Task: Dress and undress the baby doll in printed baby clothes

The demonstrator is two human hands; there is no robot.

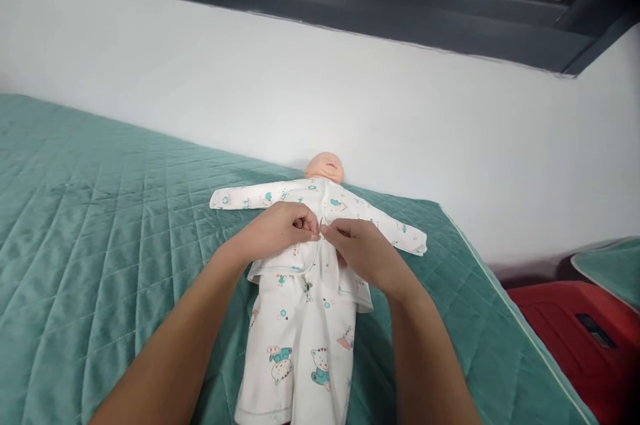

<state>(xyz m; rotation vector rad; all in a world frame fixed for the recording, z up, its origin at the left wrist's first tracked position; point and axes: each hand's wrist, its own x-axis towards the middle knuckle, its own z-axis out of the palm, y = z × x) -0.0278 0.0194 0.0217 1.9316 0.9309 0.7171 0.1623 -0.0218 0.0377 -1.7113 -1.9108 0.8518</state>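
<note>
A baby doll [325, 166] lies on its back, its head towards the wall. It wears a white pajama top [390, 215] with teal animal prints and matching pants [300, 338]. Both sleeves stretch out to the sides, and no doll hands show at the cuffs. My left hand [287, 228] pinches one front edge of the top at mid-chest. Opposite it, my right hand [357, 245] pinches the other edge, the fingertips of both hands almost meeting. A small button shows above them near the collar; whatever sits between my fingertips is too small to make out.
A green quilted cover [110, 258] lies under the doll, its piped edge running down the right side. Behind stands a white wall [200, 78] below a dark window frame [350, 5]. A red plastic case or chair [565, 325] is beyond the right edge.
</note>
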